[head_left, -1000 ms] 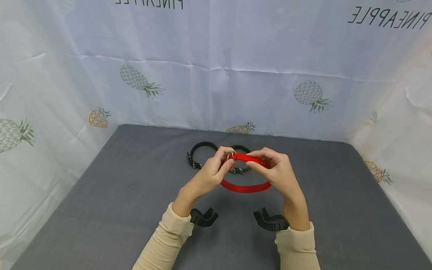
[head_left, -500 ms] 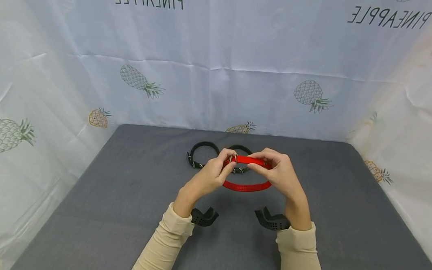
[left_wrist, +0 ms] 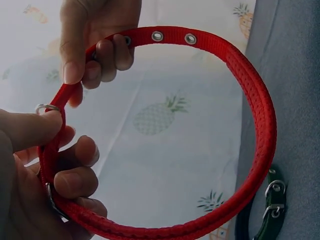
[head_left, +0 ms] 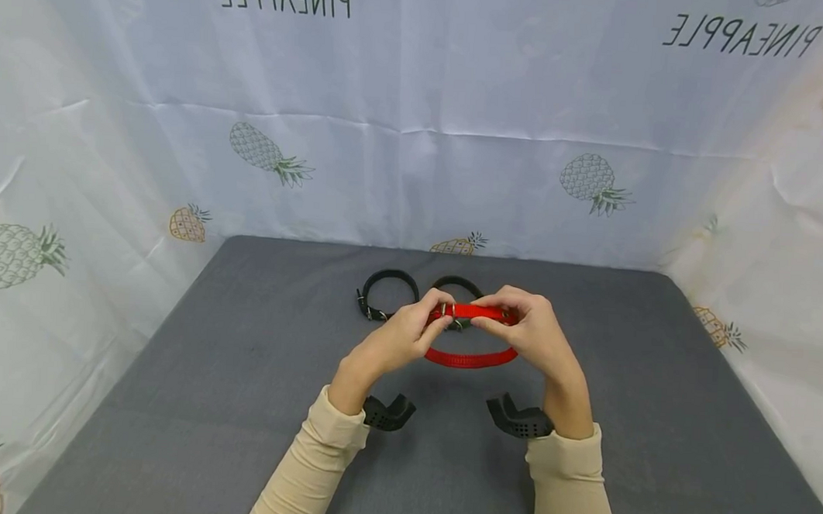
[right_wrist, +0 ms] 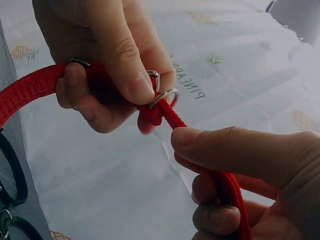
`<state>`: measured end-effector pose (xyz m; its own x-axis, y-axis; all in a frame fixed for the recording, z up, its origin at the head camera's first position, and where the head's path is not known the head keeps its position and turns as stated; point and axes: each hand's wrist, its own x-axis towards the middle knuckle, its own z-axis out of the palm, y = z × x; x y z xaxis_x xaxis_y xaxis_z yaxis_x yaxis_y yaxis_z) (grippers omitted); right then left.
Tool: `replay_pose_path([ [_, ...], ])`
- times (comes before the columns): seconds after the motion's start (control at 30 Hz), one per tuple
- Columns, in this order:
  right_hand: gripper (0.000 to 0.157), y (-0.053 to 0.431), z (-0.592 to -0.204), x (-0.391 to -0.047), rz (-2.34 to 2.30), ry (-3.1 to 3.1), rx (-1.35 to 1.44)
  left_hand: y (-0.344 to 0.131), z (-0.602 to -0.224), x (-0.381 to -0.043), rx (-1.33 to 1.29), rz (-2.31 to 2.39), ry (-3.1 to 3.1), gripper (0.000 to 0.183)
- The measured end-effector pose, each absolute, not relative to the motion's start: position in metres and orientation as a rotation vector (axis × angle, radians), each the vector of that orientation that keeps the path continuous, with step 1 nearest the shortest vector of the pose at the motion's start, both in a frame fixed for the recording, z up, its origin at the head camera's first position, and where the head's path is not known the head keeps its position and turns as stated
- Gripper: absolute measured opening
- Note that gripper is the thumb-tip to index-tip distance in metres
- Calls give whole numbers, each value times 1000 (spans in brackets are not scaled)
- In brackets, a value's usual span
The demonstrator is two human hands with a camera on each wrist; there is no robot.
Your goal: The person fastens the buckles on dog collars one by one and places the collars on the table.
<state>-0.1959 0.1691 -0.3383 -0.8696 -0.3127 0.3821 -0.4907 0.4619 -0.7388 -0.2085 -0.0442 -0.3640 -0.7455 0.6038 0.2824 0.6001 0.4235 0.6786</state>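
Note:
A red collar (head_left: 471, 360) with metal eyelets (left_wrist: 158, 36) is held up in a loop above the table. My left hand (head_left: 404, 330) pinches its hardware end between thumb and fingers, beside a metal D-ring (right_wrist: 172, 96). Another metal fitting (left_wrist: 55, 202) shows below the left fingers in the left wrist view. My right hand (head_left: 529, 329) pinches the eyelet end of the strap, a short way from the left thumb. In the right wrist view the strap passes by the D-ring; the left hand partly hides how it threads there.
Behind the hands on the grey table (head_left: 259, 373) lie a black collar (head_left: 391, 273) and a dark green collar (left_wrist: 272, 220), both looped. A white pineapple-print curtain (head_left: 416, 172) encloses the back and sides. Black wrist mounts (head_left: 388, 413) hang under both wrists.
The left hand has shifted slightly right and nearer the right hand. The top strap of the red collar has dropped a little and turned its flat side toward me. The right hand has barely moved.

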Motion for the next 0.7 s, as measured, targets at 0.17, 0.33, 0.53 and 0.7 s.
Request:
replay_pose_path([
  [0.17, 17, 167, -339, -197, 1329, -2561, 720, -43, -363, -206, 1093, 1205, 2632, 22],
  [0.33, 18, 165, -338, -198, 1328, -2599, 721, -42, -362, -205, 1069, 1185, 2634, 23],
  [0.53, 20, 161, -340, -197, 1394, -2619, 710, -43, -361, -205, 1071, 1203, 2630, 23],
  [0.7, 23, 155, -341, -198, 1455, -2614, 710, -46, -363, -206, 1103, 1245, 2626, 22],
])
